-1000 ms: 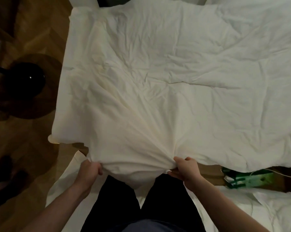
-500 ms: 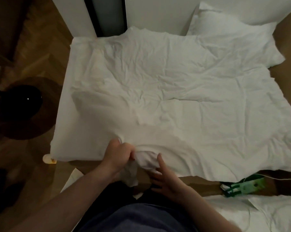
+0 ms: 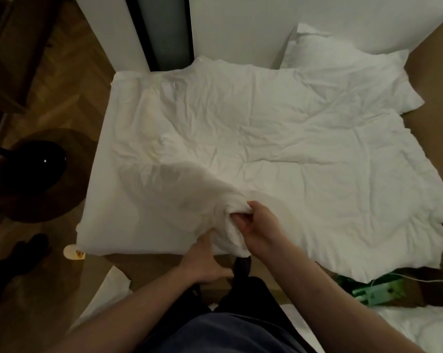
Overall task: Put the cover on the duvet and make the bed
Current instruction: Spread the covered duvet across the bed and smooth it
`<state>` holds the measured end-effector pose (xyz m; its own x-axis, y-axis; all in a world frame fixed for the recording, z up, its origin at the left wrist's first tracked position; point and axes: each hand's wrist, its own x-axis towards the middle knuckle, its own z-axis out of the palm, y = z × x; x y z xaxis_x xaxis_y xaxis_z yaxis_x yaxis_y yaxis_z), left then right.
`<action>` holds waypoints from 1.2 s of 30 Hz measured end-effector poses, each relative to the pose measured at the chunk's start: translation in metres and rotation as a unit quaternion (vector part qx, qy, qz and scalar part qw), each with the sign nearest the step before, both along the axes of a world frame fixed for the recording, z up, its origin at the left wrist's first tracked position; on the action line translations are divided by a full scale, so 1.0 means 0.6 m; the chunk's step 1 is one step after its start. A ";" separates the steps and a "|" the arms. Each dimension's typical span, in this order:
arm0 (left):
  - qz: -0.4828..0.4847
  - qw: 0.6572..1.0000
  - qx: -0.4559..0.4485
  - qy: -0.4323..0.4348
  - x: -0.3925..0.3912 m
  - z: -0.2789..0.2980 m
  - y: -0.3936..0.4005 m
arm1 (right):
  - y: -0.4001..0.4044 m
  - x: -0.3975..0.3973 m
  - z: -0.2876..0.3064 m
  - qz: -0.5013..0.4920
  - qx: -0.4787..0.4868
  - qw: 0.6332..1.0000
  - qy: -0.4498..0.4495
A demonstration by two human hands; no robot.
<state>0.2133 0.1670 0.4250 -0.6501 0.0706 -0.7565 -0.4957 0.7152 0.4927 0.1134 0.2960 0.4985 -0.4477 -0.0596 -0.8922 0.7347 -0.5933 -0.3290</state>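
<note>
Right hand first, clenched round a gathered bunch of the white crumpled cotton duvet cover at its near edge, fingers curled into the folds. Spread wide over the bed, that cover, reaching from the near edge to the white pillow at the far right corner and hanging ragged past the right side. Raised into a soft mound left of the bunched cloth, suggesting fabric lifted rather than lying flat. Left hand lower, at the bed's near edge, partly tucked beneath the hem; grasping or merely touching, cannot tell, since the fingers are hidden under the cloth. Beside the bed on the brown wooden parquet floor, a round dark side table with a glossy black rounded object on it; on the near right, a small green packet. Probably still early: hunting for the opening or an inner corner of the cover, with the duvet not yet visibly inside. Next, most likely, opening the hem wide with both hands and reaching well in, keeping hold of the bunch so the gathered layers do not slip apart.
</note>
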 end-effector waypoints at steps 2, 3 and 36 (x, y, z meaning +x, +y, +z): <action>0.103 0.995 0.007 0.006 -0.024 -0.019 0.044 | -0.008 0.006 0.003 -0.009 -0.023 1.000 -0.015; 0.172 0.985 -0.003 0.030 -0.044 -0.028 0.061 | -0.007 0.009 0.008 -0.012 -0.026 0.999 -0.018; 0.058 0.954 -0.078 0.284 -0.137 0.074 -0.107 | 0.347 -0.130 -0.083 0.282 0.313 0.900 0.115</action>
<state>0.1310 0.1027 0.4695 -0.9550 -0.1112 -0.2751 -0.2603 0.7589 0.5969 0.0352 0.5039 0.4486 -0.6803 0.1472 -0.7180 0.7311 0.2062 -0.6504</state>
